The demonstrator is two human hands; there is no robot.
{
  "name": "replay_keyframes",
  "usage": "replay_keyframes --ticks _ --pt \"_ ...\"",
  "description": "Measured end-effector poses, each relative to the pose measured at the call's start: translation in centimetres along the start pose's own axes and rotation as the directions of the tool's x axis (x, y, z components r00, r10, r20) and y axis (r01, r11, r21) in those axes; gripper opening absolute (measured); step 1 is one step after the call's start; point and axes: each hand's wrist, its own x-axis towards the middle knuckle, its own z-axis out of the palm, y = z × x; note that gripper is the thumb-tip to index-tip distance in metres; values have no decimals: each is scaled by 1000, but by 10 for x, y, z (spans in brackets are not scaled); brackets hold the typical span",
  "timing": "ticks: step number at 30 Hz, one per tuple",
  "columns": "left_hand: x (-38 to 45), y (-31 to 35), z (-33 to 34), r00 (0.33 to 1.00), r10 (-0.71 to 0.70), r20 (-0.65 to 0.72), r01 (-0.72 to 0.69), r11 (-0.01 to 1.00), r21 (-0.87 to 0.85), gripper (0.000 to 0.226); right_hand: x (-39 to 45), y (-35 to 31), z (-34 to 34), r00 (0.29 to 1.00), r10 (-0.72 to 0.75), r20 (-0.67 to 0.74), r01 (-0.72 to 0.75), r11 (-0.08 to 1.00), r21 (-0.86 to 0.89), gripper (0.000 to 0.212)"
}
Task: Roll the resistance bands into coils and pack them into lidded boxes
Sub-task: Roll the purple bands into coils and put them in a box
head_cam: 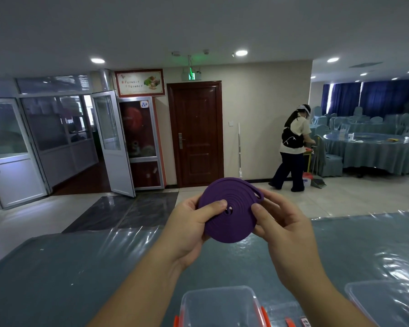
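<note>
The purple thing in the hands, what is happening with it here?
A person holds a purple resistance band, already rolled into a flat coil, up over a blue covered table. The left hand and right hand both grip it, thumbs on its face. A clear box with orange clips stands open below, with nothing visible inside. A clear lid lies to its right. The coil is not yet packed.

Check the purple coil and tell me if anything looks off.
The purple resistance band coil, held by the left hand and right hand, is mostly neat, but its tail end bulges out as a loose loop at the upper right, not tucked in.
</note>
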Motion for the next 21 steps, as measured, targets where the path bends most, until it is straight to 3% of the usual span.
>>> replay_keyframes --ticks 9,17,21 --pt "6 -31 11 997 -47 -56 46 999 -19 44 -5 9 -28 993 114 18 -113 992 -63 39" --pt "11 -63 28 983 -145 -108 141 989 -48 40 -2 24 -61 971 240 9 -240 970 -34 37" --pt "10 -78 30 970 -191 -151 177 979 -106 27 1 37 -69 957 288 -2 -288 957 -33 36"
